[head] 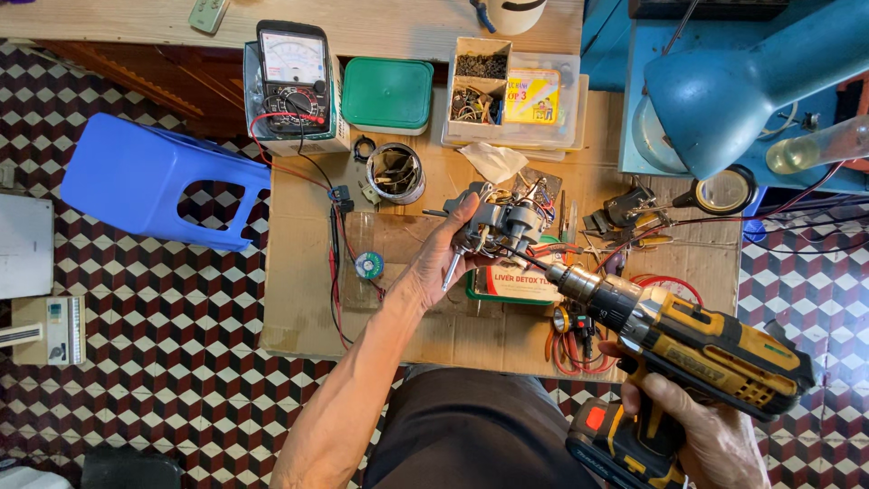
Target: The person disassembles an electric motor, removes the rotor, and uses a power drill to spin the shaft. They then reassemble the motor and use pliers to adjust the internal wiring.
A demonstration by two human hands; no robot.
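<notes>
Head view: a person sits at a low cardboard-topped table [299, 272], seen from above, with both hands at the centre and lower right of the frame.
Left hand: the left hand [444, 258] is closed around a small grey motor assembly [502, 226] and holds it up off the table at mid-frame; a bare metal shaft sticks out below the fingers.
Right hand: the right hand [697, 426] is wrapped round the grip of a yellow and black cordless drill [688, 340] at the lower right; I cannot tell whether a finger presses the trigger.
Contact: the drill's bit [534, 261] runs up and left from the chuck and meets the underside of the motor assembly, close to its red and black wires.
Doing it well: I judge the bit should stay in line with the fastener, the motor gripped firmly against twisting, and the wires kept off the spinning chuck.
Pace: a gentle squeeze seems wise, since the part is small and held in the air.
Around: an analogue multimeter [291, 77] and a green lidded box [387, 93] sit at the upper middle, a parts tray [511, 91] beside them, a blue plastic stool [154, 177] at the left, a blue desk lamp [751, 81] at the upper right.
</notes>
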